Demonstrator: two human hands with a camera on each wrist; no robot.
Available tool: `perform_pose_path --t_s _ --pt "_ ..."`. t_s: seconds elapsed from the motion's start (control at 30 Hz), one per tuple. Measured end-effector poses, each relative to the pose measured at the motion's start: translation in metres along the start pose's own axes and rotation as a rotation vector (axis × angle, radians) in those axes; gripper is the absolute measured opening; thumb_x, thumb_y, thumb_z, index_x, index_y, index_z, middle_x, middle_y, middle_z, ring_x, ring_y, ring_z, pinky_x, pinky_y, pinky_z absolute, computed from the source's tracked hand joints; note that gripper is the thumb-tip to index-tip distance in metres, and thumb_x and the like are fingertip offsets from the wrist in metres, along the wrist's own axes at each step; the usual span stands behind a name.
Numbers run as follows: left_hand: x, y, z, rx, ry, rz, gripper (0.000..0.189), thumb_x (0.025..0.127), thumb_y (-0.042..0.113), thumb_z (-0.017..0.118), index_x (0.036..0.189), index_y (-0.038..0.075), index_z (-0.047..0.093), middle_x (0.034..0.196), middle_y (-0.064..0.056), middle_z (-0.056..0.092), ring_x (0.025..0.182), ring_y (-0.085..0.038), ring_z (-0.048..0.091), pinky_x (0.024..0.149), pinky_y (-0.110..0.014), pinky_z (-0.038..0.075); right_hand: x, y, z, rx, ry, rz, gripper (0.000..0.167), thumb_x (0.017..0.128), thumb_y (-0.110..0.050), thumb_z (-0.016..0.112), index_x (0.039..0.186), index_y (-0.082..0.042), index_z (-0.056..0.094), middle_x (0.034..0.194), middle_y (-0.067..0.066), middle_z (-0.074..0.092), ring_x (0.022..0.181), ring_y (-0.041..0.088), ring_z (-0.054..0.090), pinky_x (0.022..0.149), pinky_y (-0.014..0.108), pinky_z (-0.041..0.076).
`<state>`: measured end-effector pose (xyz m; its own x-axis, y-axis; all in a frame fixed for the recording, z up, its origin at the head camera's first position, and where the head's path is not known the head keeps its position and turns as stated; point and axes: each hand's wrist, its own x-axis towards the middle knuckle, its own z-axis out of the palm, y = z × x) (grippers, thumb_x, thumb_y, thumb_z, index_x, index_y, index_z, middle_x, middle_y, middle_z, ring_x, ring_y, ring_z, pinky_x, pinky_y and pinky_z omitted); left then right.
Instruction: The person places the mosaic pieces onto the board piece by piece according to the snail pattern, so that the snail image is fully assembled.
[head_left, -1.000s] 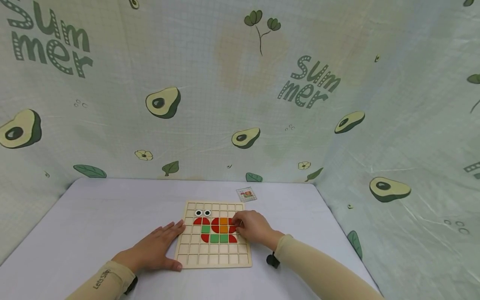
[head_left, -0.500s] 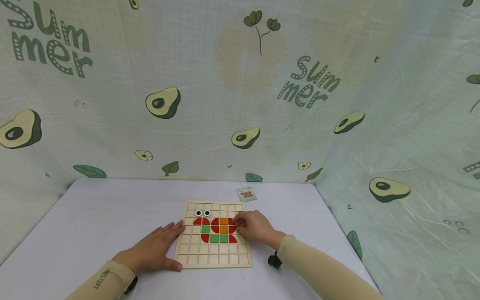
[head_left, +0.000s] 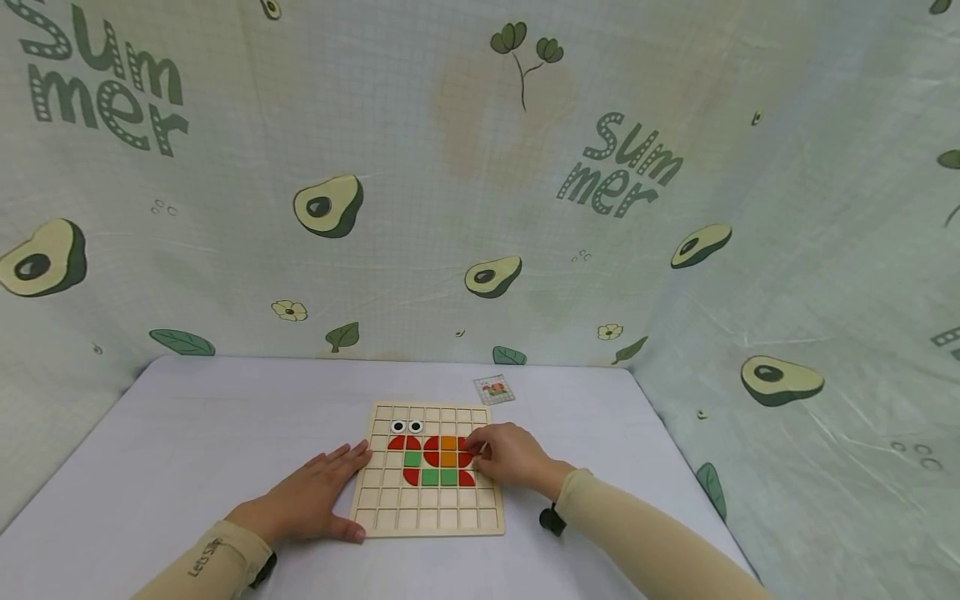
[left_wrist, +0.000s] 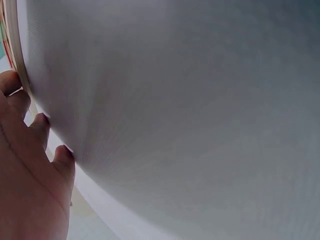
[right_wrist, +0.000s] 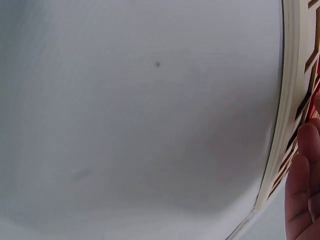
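Note:
A wooden grid board (head_left: 416,521) lies on the table with several coloured tiles in its cells. My left hand (head_left: 303,497) lies spread along the board's left edge, fingertips and thumb at the rim; the left wrist view shows its fingers (left_wrist: 39,125) beside that edge. Over the right side, my right hand (head_left: 513,454) pinches at a red quarter-circle tile (head_left: 465,458) with curled index finger and thumb, which partly cover the red tiles there. Orange tiles (head_left: 447,458) sit just left of them. In the right wrist view the fingers (right_wrist: 300,180) overlap the board's rim (right_wrist: 280,135).
Two round eye tiles (head_left: 407,427) sit near the board's top, above red tiles (head_left: 403,443). Green tiles (head_left: 438,477) form a row lower down. A small picture card (head_left: 494,389) lies behind the board on the white table (head_left: 247,408). Printed cloth (head_left: 420,167) walls the back and sides.
The lower right red tile now lies flatter in its cell than a second ago. My right fingers have shifted slightly around it. The left hand keeps its place.

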<state>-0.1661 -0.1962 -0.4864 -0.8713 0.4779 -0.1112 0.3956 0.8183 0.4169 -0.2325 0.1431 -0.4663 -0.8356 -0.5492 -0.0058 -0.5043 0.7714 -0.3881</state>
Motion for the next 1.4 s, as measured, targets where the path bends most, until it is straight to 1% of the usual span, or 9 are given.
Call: perform_pose_path --t_s 0.2,0.43,0.53,0.63,0.77,0.93,1.23,1.4 --pt "-0.001 -0.001 0.000 -0.009 -0.002 0.001 0.120 0.062 0.075 0.077 0.152 0.004 0.039 0.160 -0.012 0.030 0.145 -0.039 0.027 0.116 -0.060 0.022 -0.001 0.001 0.000 0.003 -0.016 -0.009 0.023 0.088 -0.014 0.075 0.110 -0.018 0.075 0.095 -0.016 0.066 0.081 0.002 0.056 0.076 0.021 0.052" --pt "-0.001 -0.003 0.001 0.002 0.003 0.020 0.119 0.063 0.076 0.075 0.151 0.004 0.040 0.160 -0.012 0.030 0.144 -0.039 0.028 0.115 -0.060 0.025 -0.005 0.006 -0.006 0.012 0.001 -0.036 0.024 0.087 -0.015 0.075 0.111 -0.017 0.075 0.103 -0.013 0.068 0.081 0.006 0.059 0.072 0.021 0.052" --pt "-0.001 -0.004 0.001 -0.003 0.002 0.015 0.119 0.063 0.075 0.076 0.151 0.004 0.040 0.160 -0.012 0.030 0.144 -0.039 0.029 0.115 -0.060 0.025 -0.009 0.011 -0.009 0.047 -0.009 -0.038 0.024 0.087 -0.013 0.074 0.111 -0.015 0.074 0.099 -0.012 0.068 0.081 0.006 0.060 0.072 0.021 0.052" --pt "-0.001 -0.004 -0.001 -0.004 0.001 0.006 0.119 0.062 0.074 0.077 0.151 0.004 0.041 0.160 -0.012 0.031 0.144 -0.039 0.029 0.115 -0.060 0.025 -0.012 0.014 -0.008 0.105 -0.033 -0.028 0.023 0.088 -0.013 0.073 0.111 -0.015 0.073 0.094 -0.013 0.066 0.080 0.006 0.058 0.072 0.020 0.052" --pt "-0.002 -0.006 -0.001 0.006 0.003 0.005 0.119 0.063 0.075 0.076 0.151 0.003 0.041 0.160 -0.012 0.031 0.144 -0.039 0.029 0.115 -0.060 0.025 -0.016 0.014 -0.005 0.145 -0.058 -0.022 0.024 0.089 -0.014 0.073 0.113 -0.015 0.072 0.093 -0.015 0.064 0.081 0.006 0.057 0.071 0.020 0.053" --pt "-0.002 -0.008 -0.001 0.010 0.007 0.018 0.118 0.064 0.075 0.075 0.150 0.002 0.041 0.159 -0.013 0.031 0.143 -0.040 0.030 0.114 -0.061 0.025 -0.021 0.014 -0.006 0.121 -0.054 -0.038 0.025 0.088 -0.015 0.075 0.114 -0.015 0.072 0.097 -0.016 0.065 0.084 0.007 0.059 0.072 0.020 0.052" --pt "-0.004 -0.013 -0.003 0.025 0.008 0.023 0.119 0.064 0.076 0.074 0.150 0.002 0.040 0.159 -0.014 0.032 0.143 -0.041 0.030 0.114 -0.061 0.026 -0.028 0.019 -0.016 0.086 -0.034 -0.040 0.026 0.089 -0.013 0.074 0.115 -0.012 0.072 0.105 -0.011 0.068 0.084 0.009 0.059 0.072 0.021 0.053" --pt "-0.007 -0.014 -0.005 0.025 0.008 0.020 0.119 0.064 0.076 0.074 0.151 0.002 0.040 0.159 -0.014 0.032 0.143 -0.040 0.031 0.114 -0.061 0.027 -0.033 0.021 -0.023 0.089 -0.037 -0.034 0.029 0.090 -0.018 0.074 0.118 -0.012 0.071 0.108 -0.008 0.068 0.087 0.009 0.061 0.072 0.022 0.054"
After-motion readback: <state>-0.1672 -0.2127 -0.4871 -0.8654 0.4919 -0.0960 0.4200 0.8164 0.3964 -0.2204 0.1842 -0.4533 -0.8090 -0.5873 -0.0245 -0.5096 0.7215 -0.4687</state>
